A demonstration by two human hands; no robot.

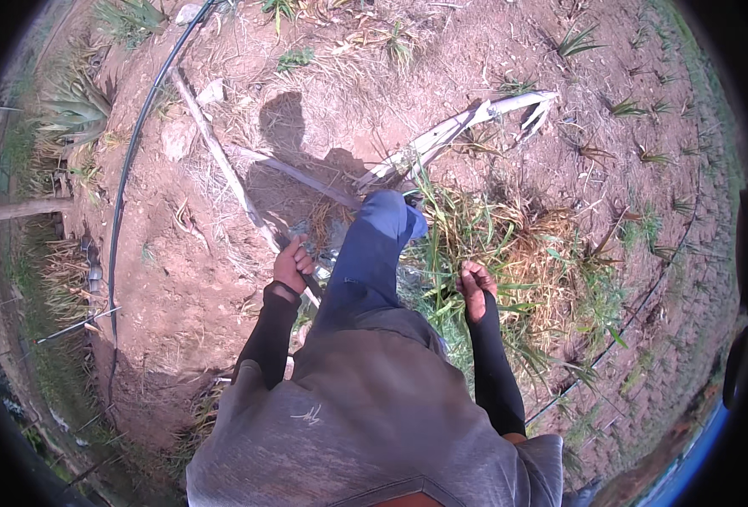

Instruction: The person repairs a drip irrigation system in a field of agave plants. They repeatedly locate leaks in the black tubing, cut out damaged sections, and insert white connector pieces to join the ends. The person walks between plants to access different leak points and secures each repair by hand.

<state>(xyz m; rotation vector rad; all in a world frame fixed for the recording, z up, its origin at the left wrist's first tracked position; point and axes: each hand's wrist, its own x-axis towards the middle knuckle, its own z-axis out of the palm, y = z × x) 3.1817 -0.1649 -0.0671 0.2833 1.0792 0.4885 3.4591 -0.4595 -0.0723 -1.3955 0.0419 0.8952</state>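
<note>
My grey shirt (374,414) is closest to me, with two black sleeves (496,363) reaching forward from it, one on each arm. My left hand (290,267) is closed around one dark, slim thing (310,285), its fingers curled in; most of it is hidden, so I cannot tell its kind. My right hand (477,286) has its fingertips drawn together at the edge of one big clump of grass (543,279), green and straw-coloured mixed; whether a blade is pinched between them I cannot tell. The clump lies just beyond and around that hand, mostly to its right. One knee (378,211) in blue trousers pushes out between my two hands.

Past the left hand, one long stick (222,160) slants away up the bare soil (163,296), and one shorter stick (294,175) runs from near it toward my knee. Beyond the knee lie several pale, dry strips (509,106), too overlapped to count. One head-shaped shadow (283,118) falls between them and the long stick. Farther off I count three pale stones (178,139), all on the left, and two black hoses (114,253), one down each side. Two large spiky plants (76,110) stand beyond the left hose; many small ones dot the right.
</note>
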